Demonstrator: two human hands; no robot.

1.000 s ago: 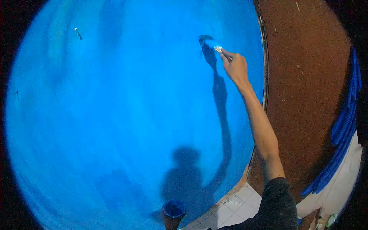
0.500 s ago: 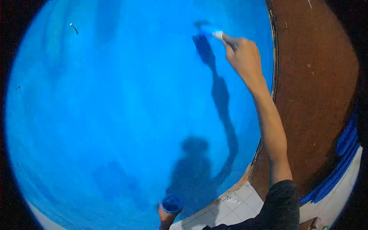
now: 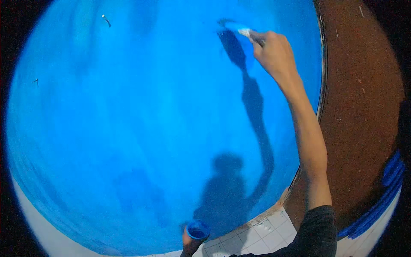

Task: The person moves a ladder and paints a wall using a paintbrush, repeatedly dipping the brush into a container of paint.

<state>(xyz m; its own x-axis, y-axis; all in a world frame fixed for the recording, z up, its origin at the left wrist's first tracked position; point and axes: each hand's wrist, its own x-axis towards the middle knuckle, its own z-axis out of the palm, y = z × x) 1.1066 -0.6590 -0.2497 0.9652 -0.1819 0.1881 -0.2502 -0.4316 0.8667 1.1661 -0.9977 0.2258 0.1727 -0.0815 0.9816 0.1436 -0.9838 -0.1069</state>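
Note:
My right hand [image 3: 276,52] is closed round the handle of a paintbrush [image 3: 244,32], raised high in front of a blue wall [image 3: 150,107]. The brush's pale ferrule shows, and its bristle end, smeared and bluish, points left toward the wall; I cannot tell whether it touches. A dark wet-looking streak lies by the bristles. Low at the bottom, my left hand [image 3: 189,243] grips a small round cup of blue paint [image 3: 198,230], its opening facing up. The fingers beyond the cup are hidden.
Two nails [image 3: 106,20] stick out of the wall at the upper left. A brown door [image 3: 364,107] with a dark edge stands at the right. Blue folded cloth [image 3: 376,205] hangs at the lower right. White floor tiles [image 3: 265,233] lie below. My shadow falls across the wall.
The view has shifted, so the wall and nails sit farther right and higher. My right hand with the paintbrush has moved slightly. Both hands keep their hold.

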